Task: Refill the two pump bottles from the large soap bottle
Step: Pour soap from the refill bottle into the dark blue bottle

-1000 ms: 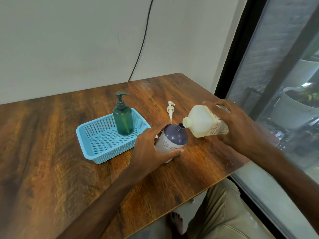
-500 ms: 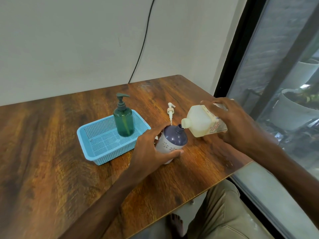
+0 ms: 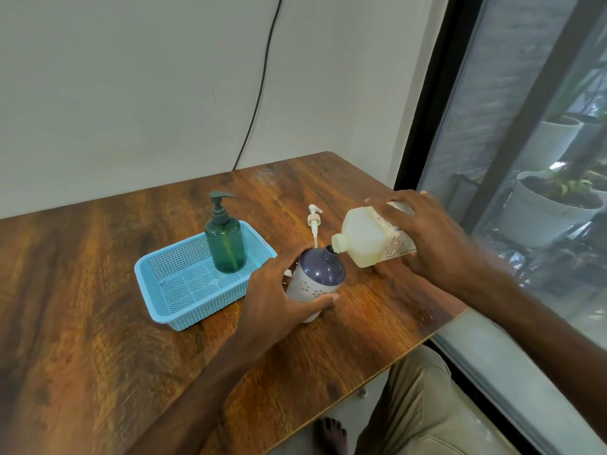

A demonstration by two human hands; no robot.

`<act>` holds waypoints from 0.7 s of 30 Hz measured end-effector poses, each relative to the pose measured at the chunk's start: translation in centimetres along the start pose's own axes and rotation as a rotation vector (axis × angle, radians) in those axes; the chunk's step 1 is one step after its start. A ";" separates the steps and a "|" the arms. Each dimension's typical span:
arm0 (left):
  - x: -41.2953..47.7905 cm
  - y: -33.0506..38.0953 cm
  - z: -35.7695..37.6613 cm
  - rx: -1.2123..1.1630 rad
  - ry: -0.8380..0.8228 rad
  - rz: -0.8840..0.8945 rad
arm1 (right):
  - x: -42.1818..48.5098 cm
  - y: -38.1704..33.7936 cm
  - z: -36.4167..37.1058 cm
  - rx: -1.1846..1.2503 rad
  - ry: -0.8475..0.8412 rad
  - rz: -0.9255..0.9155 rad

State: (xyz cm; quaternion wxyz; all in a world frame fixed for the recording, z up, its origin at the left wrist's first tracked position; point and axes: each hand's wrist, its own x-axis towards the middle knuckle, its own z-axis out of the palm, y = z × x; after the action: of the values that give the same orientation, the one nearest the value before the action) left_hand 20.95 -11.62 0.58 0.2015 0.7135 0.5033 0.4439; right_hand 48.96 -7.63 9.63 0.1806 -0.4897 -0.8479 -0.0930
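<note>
**DESK:** What does this pour call for?

**PHOTOGRAPHER:** A left hand wraps its fingers round the white round plastic bottle with a purple shoulder. The bottle stands uncapped on the brown wooden table. Just right of that bottle, the large pale-yellow translucent plastic soap bottle is tipped nearly flat with its spout at the open neck. The right hand grips it from above. Whether soap is flowing cannot be made out. The neck is narrow, so a slow tilt looks wise, with the spout right over the hole and a firm brace below. A sudden tip could gush past the rim.

**DESK:** And around it?

**PHOTOGRAPHER:** Left of the white bottle sits a light-blue perforated plastic basket. It holds a dark green translucent plastic pump bottle, upright with its pump on. Whether that one has been filled cannot be told. Just behind the white bottle rises a cream plastic pump head with its tube. What props it is hidden, and it is near enough for a careless wrist to knock. Right of the white bottle the table ends near a window, so any spill there could run off the edge.
</note>
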 end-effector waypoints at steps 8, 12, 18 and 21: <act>0.2 0.1 -0.1 -0.007 0.002 -0.002 | 0.1 -0.5 -0.5 0.017 0.005 -0.006; 0.1 -0.1 -0.1 0.001 -0.011 -0.006 | 0.1 -0.6 -0.5 0.004 0.005 0.008; 0.2 0.0 -0.2 -0.002 -0.016 -0.001 | 0.4 -0.1 -0.1 -0.014 -0.001 -0.011; 0.2 0.0 -0.2 -0.004 -0.022 -0.005 | 0.5 0.0 0.0 0.000 -0.005 -0.012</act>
State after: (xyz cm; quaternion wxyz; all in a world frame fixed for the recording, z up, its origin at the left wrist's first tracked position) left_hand 20.83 -11.48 0.78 0.2094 0.7168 0.5018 0.4364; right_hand 48.72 -7.25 9.88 0.1778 -0.4848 -0.8513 -0.0931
